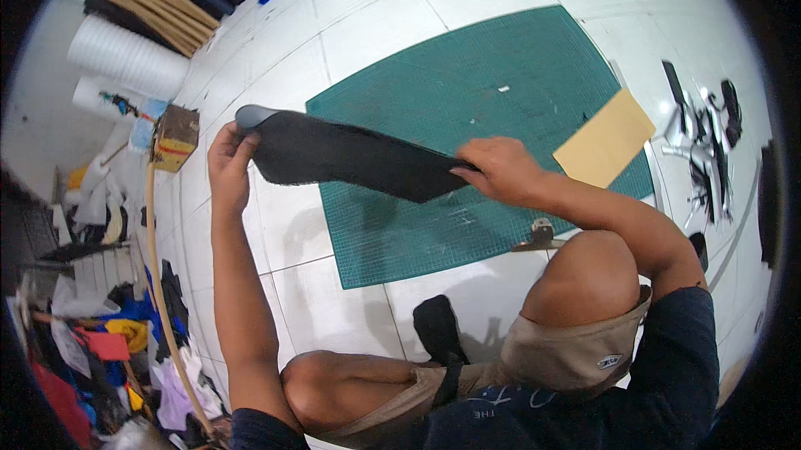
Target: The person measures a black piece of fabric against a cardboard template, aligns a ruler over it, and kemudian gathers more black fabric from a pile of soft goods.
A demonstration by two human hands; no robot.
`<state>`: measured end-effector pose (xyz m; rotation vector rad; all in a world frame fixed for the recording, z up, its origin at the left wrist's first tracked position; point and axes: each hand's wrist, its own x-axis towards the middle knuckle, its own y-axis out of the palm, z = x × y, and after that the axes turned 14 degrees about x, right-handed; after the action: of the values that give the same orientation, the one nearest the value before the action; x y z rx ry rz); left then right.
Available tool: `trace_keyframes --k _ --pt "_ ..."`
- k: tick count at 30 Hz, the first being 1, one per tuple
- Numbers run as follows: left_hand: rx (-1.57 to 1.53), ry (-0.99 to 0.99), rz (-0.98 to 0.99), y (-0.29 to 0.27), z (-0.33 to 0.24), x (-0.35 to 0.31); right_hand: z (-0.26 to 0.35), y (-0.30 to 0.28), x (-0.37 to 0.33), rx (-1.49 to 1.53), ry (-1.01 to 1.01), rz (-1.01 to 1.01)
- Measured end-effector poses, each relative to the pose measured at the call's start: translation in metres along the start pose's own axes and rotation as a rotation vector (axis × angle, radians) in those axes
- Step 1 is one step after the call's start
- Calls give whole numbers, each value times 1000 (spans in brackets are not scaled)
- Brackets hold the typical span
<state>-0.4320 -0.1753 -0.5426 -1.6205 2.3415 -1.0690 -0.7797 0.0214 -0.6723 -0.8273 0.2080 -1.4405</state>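
Observation:
A long piece of black fabric (334,150) is stretched between my two hands above a green cutting mat (467,237). At its left end a smooth grey patch (254,115) curls over the edge. My left hand (231,154) pinches that end, thumb on top, off the mat's left side. My right hand (505,168) grips the narrower right end, fingers closed over it above the mat. A tan rectangular sheet (607,138) lies across the mat's right edge. By my raised knee rests a metal and dark tool (540,235), its kind unclear.
Several dark and metallic tools and strips (707,145) lie on the tiled floor at right. Rolls of material (158,12), a cardboard box (176,137) and a long wooden pole (158,283) stand along the left, beside heaped coloured scraps (125,341). A black object (436,326) is near my legs.

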Motion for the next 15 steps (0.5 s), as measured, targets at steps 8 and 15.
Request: trace_keyframes --k 8,15 --pt "-60 -142 -57 -25 24 -6 31 -18 56 134 267 430" --pt "-62 -418 213 10 103 25 -2 52 32 537 572 521"
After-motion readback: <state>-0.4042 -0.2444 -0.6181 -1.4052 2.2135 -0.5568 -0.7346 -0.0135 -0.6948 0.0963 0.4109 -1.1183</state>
